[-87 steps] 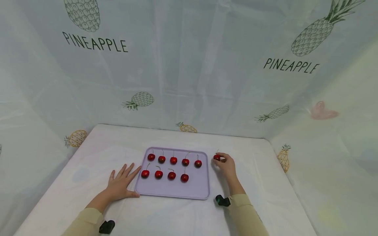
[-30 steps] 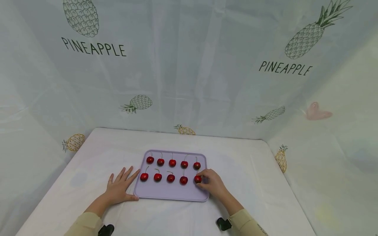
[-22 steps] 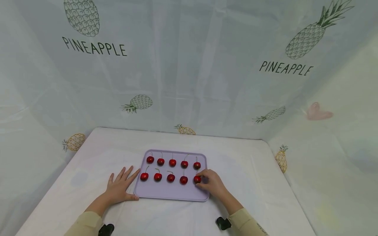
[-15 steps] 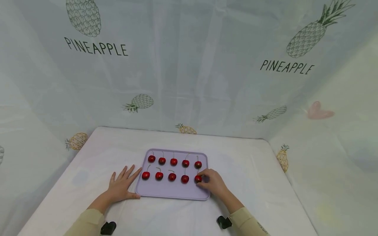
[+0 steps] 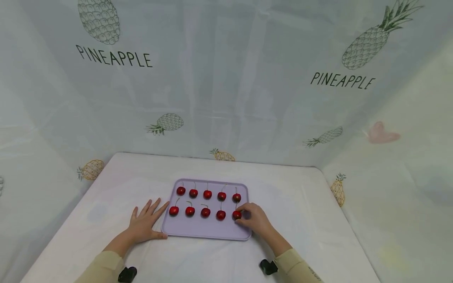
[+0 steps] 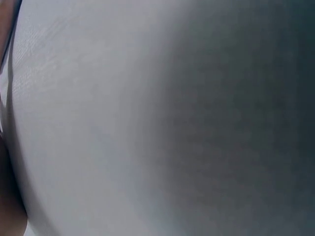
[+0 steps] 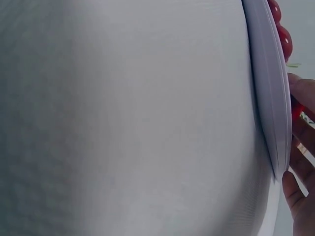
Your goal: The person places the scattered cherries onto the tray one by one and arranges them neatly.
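Two rows of red cherries with green stems lie on a lilac tray [image 5: 201, 230] in the head view. My right hand [image 5: 257, 221] reaches over the tray's right edge and pinches the rightmost cherry [image 5: 236, 215] of the front row between thumb and index finger. In the right wrist view the fingers [image 7: 302, 93] close round that cherry beside the tray's rim [image 7: 275, 88]. My left hand [image 5: 141, 226] lies flat with fingers spread at the tray's left edge, index fingertip and thumb tip right at the rim. The left wrist view shows mostly cloth.
The table [image 5: 293, 220] carries a white cloth. Behind it hangs a pale curtain [image 5: 230, 78] with printed pineapples, and similar sheeting stands on both sides. A black wrist camera [image 5: 268, 267] sits by the right sleeve, another [image 5: 127, 274] by the left.
My right hand has carried the cherry from beside the tray's right edge into the front row's right end. Over the last second it stays there. The left hand keeps its place.
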Demonstrator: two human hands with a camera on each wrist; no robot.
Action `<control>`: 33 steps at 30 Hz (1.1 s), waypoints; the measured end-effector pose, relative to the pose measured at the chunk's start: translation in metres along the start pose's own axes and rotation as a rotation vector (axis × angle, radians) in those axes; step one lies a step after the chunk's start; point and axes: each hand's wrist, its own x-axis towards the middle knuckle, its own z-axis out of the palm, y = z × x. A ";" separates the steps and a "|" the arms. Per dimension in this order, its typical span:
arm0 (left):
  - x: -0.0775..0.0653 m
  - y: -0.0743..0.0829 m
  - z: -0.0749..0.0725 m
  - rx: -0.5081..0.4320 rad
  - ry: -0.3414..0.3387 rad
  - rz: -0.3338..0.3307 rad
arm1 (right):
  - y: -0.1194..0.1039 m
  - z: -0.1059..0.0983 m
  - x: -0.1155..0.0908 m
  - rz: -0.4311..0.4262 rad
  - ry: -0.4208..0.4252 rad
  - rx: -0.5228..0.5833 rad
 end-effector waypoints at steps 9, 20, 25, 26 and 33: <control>-0.003 0.006 -0.008 -0.014 -0.004 0.000 | -0.005 0.000 -0.001 0.045 -0.022 0.025; -0.005 0.006 -0.011 -0.036 0.007 0.013 | -0.003 0.000 -0.003 0.023 -0.012 0.039; -0.004 0.009 -0.013 -0.068 0.001 0.017 | -0.004 0.000 -0.004 0.045 -0.025 0.053; -0.003 0.009 -0.014 -0.068 -0.005 0.014 | -0.003 0.000 -0.004 0.045 -0.026 0.055; -0.001 0.014 -0.020 -0.006 -0.047 -0.018 | -0.003 -0.002 -0.004 0.026 -0.021 0.061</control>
